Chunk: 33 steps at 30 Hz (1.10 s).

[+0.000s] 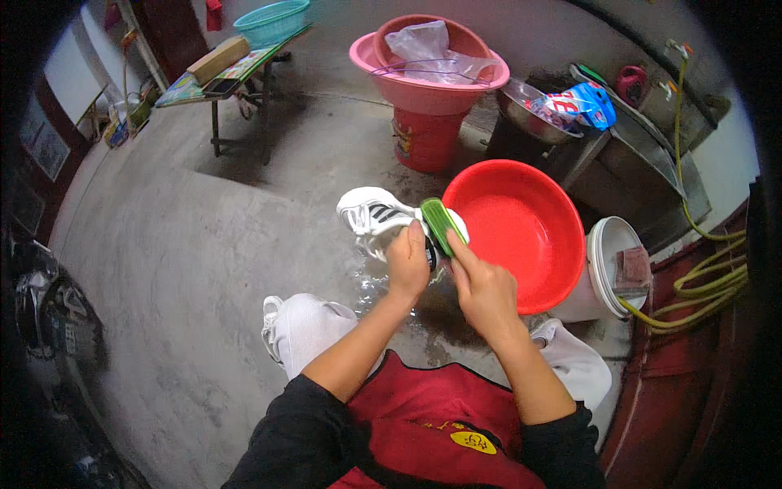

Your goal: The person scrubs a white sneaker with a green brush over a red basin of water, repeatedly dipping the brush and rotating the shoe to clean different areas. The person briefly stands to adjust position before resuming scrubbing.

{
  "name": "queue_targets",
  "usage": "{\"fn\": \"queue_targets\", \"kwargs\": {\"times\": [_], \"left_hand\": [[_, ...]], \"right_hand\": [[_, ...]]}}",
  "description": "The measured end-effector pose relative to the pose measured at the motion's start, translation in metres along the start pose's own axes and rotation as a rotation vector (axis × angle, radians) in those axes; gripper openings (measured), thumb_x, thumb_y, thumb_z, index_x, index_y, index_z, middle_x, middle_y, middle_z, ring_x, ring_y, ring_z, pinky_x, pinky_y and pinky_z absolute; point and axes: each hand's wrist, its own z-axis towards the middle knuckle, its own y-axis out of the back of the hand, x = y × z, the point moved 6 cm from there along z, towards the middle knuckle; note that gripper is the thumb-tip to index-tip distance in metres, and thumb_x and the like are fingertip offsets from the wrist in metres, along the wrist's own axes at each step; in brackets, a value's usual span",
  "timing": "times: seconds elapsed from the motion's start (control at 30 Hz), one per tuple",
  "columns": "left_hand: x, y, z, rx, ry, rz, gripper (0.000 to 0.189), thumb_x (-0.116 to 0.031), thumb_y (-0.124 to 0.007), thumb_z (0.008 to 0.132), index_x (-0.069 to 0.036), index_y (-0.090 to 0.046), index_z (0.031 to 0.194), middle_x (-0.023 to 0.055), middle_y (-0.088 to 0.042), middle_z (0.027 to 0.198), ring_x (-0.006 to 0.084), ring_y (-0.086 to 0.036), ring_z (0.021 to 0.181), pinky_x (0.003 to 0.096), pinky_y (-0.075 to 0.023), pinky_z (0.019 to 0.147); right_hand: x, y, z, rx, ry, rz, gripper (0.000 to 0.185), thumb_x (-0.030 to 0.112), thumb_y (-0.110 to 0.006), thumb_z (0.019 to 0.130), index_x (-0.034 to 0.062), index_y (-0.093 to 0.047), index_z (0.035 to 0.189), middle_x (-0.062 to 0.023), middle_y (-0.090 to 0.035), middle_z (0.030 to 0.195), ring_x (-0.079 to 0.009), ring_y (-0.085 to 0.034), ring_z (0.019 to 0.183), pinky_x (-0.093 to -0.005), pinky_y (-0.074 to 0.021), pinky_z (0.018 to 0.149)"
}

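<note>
A white sneaker with black side stripes and white laces is held up off the concrete floor, its toe pointing left. My left hand grips it by the ankle opening, thumb on top. In my right hand is a green scrubbing brush, its back facing up and its underside against the heel end of the sneaker. The bristles are hidden. Just right of the sneaker stands a red plastic basin.
Wet floor shines below the sneaker. A white bucket stands right of the basin, near a coiled yellow hose. Stacked pink tubs stand behind. A metal bowl holds a blue packet. A low table is back left.
</note>
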Motion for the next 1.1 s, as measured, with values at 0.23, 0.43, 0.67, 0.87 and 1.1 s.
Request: {"fn": "queue_targets", "kwargs": {"times": [0.23, 0.43, 0.67, 0.87, 1.1], "left_hand": [[0.017, 0.02, 0.015, -0.079, 0.151, -0.102, 0.045, -0.032, -0.036, 0.101, 0.003, -0.055, 0.081, 0.0054, -0.053, 0.071, 0.0127, -0.046, 0.07, 0.0329, -0.0405, 0.065], [-0.007, 0.035, 0.029, -0.19, -0.003, -0.22, 0.045, -0.033, -0.035, 0.102, 0.002, -0.055, 0.082, 0.0068, -0.056, 0.074, 0.0133, -0.048, 0.073, 0.0319, -0.0411, 0.069], [-0.015, 0.015, 0.01, -0.08, -0.122, -0.005, 0.043, -0.031, -0.038, 0.101, 0.002, -0.053, 0.077, 0.0171, -0.052, 0.066, 0.023, -0.049, 0.063, 0.038, -0.0409, 0.062], [-0.01, 0.019, 0.011, -0.092, 0.032, -0.182, 0.045, -0.033, -0.038, 0.101, 0.002, -0.053, 0.078, 0.0053, -0.054, 0.068, 0.0135, -0.046, 0.066, 0.034, -0.0395, 0.061], [0.002, 0.016, 0.007, -0.067, 0.083, -0.109, 0.043, -0.03, -0.036, 0.102, 0.002, -0.053, 0.079, 0.0037, -0.05, 0.069, 0.0121, -0.044, 0.067, 0.0303, -0.0398, 0.063]], "right_hand": [[-0.001, -0.008, -0.034, 0.022, 0.059, -0.002, 0.046, 0.011, -0.059, 0.085, 0.0169, -0.053, 0.13, -0.0175, -0.062, 0.075, -0.0342, -0.061, 0.063, -0.0449, -0.0466, 0.056], [-0.017, 0.003, -0.08, -0.073, 0.083, 0.147, 0.049, 0.008, -0.061, 0.082, 0.0133, -0.054, 0.13, -0.0139, -0.062, 0.071, -0.0284, -0.061, 0.057, -0.0405, -0.0484, 0.054], [0.014, 0.018, -0.033, -0.153, 0.193, 0.076, 0.048, 0.007, -0.061, 0.082, 0.0132, -0.055, 0.13, -0.012, -0.061, 0.069, -0.0281, -0.06, 0.056, -0.0407, -0.0466, 0.051], [0.023, 0.008, -0.004, -0.121, 0.177, 0.024, 0.051, 0.008, -0.061, 0.083, 0.0179, -0.052, 0.133, -0.013, -0.059, 0.069, -0.0285, -0.059, 0.057, -0.0407, -0.045, 0.051], [0.014, 0.002, -0.015, -0.097, 0.167, -0.026, 0.055, 0.003, -0.062, 0.081, 0.0161, -0.05, 0.134, -0.0124, -0.059, 0.069, -0.0292, -0.059, 0.058, -0.0402, -0.0452, 0.052]]}}
